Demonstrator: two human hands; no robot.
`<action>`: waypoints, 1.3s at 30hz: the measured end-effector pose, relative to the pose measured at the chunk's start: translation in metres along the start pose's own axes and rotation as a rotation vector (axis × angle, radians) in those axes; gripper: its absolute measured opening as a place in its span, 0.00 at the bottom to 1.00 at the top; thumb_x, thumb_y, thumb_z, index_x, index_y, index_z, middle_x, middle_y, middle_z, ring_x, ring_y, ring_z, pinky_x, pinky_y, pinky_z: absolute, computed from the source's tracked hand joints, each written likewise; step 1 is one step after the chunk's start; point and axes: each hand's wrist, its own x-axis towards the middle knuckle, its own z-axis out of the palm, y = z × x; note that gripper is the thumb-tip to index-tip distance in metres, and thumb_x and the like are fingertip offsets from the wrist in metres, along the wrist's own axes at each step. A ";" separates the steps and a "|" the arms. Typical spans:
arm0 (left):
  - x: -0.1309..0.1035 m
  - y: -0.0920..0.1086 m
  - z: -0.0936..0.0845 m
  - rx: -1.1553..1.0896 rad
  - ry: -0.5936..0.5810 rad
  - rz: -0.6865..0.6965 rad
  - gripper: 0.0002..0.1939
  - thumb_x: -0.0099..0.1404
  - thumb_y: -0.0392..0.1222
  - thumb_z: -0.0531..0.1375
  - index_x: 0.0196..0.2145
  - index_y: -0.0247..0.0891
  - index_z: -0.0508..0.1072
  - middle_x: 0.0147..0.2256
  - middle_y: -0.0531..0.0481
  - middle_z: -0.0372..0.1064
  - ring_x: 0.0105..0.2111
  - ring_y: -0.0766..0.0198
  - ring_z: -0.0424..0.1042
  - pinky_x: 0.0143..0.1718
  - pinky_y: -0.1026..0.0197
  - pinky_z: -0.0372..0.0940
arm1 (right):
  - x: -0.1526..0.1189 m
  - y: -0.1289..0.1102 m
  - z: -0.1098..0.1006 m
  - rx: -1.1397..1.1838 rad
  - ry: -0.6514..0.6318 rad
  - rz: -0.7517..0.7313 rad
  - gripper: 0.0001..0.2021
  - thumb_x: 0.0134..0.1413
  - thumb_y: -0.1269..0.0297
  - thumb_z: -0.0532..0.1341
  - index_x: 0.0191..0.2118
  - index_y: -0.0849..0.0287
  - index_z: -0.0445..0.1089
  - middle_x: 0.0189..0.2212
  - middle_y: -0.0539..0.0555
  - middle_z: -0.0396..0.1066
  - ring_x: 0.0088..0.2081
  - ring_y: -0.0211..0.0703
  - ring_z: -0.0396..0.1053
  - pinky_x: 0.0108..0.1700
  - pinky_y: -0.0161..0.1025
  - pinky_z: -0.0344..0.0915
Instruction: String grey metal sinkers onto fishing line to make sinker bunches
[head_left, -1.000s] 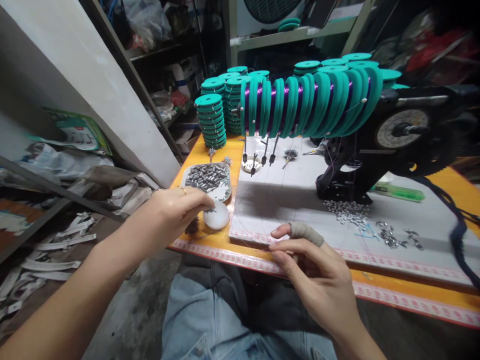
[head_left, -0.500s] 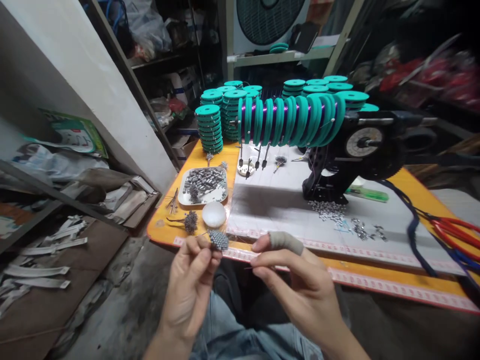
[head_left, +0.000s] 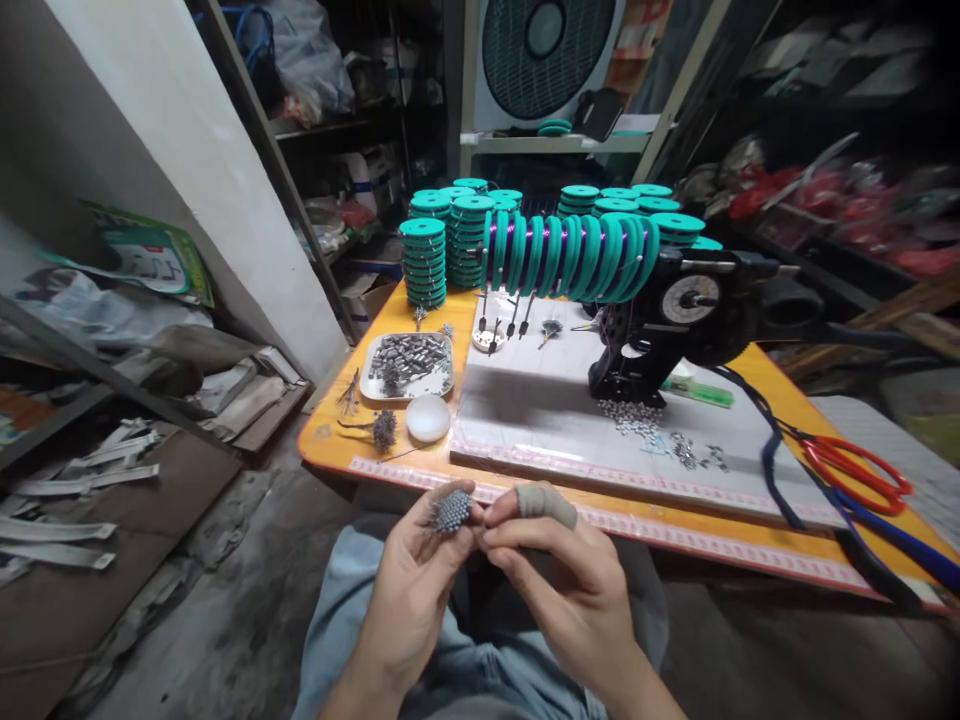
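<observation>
My left hand is closed around a bundle of small grey beads, packed tightly on thin stalks. My right hand, with beige tape wrapped around its index finger, pinches at the fingertips and meets the left fingertips over my lap. The thin purple line seen in its pinch earlier is too fine to make out now. Ahead on the table, a white dish stands beside a darker bunch of beaded stalks. Behind them a white tray holds many grey metal cylinders.
A black winding machine carries a row of green spools wound with purple line. Stacked green spools stand behind. Small metal pieces, a green cutter and red-handled scissors lie on the right. A measuring tape edges the table.
My hands have come together, the left moving right and the right moving left. The bead bundle now faces up in my left hand. The view has shifted slightly.
</observation>
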 end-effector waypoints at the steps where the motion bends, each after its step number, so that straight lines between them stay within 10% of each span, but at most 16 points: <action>1: -0.001 -0.001 -0.003 0.032 0.002 0.023 0.16 0.59 0.41 0.72 0.46 0.39 0.79 0.36 0.48 0.78 0.35 0.65 0.78 0.41 0.67 0.71 | -0.004 0.001 -0.002 0.009 -0.007 -0.021 0.09 0.62 0.74 0.64 0.44 0.54 0.77 0.41 0.55 0.73 0.43 0.44 0.73 0.46 0.40 0.72; 6: -0.008 0.001 -0.012 0.211 -0.007 0.121 0.10 0.62 0.44 0.69 0.37 0.36 0.77 0.31 0.51 0.74 0.29 0.67 0.73 0.35 0.67 0.69 | -0.019 0.004 -0.007 0.135 0.117 -0.128 0.05 0.62 0.62 0.67 0.42 0.48 0.80 0.37 0.54 0.69 0.37 0.43 0.69 0.39 0.41 0.71; 12: -0.012 0.001 -0.011 0.230 0.045 0.137 0.12 0.59 0.45 0.71 0.33 0.36 0.75 0.29 0.52 0.72 0.28 0.67 0.71 0.34 0.66 0.68 | -0.005 -0.003 -0.011 0.895 0.547 0.171 0.06 0.51 0.51 0.73 0.29 0.41 0.77 0.42 0.45 0.68 0.42 0.36 0.68 0.44 0.33 0.71; 20: -0.013 -0.003 -0.008 0.281 0.096 0.139 0.14 0.56 0.48 0.73 0.33 0.38 0.76 0.31 0.52 0.72 0.30 0.66 0.73 0.36 0.66 0.68 | -0.001 -0.015 -0.025 1.246 0.640 0.284 0.07 0.49 0.56 0.76 0.30 0.43 0.78 0.46 0.44 0.70 0.49 0.36 0.69 0.52 0.31 0.71; 27: -0.015 0.000 0.000 0.251 0.015 0.121 0.12 0.62 0.48 0.69 0.33 0.37 0.74 0.26 0.52 0.72 0.28 0.67 0.70 0.32 0.67 0.65 | -0.002 -0.014 -0.021 0.915 0.439 0.272 0.06 0.58 0.51 0.69 0.34 0.43 0.78 0.32 0.46 0.66 0.28 0.31 0.63 0.31 0.27 0.68; 33: -0.011 -0.004 0.012 0.181 -0.143 0.100 0.10 0.68 0.48 0.63 0.37 0.38 0.73 0.27 0.52 0.73 0.26 0.66 0.70 0.31 0.65 0.66 | 0.005 -0.012 0.001 0.562 0.127 0.327 0.02 0.59 0.67 0.69 0.37 0.53 0.81 0.33 0.52 0.71 0.29 0.36 0.71 0.31 0.34 0.71; 39: -0.014 -0.007 0.009 0.320 0.005 0.223 0.07 0.69 0.45 0.63 0.38 0.39 0.75 0.37 0.50 0.76 0.38 0.63 0.74 0.44 0.64 0.68 | 0.006 -0.005 0.015 0.372 0.199 0.354 0.02 0.58 0.63 0.69 0.35 0.54 0.81 0.28 0.51 0.72 0.27 0.36 0.70 0.29 0.33 0.71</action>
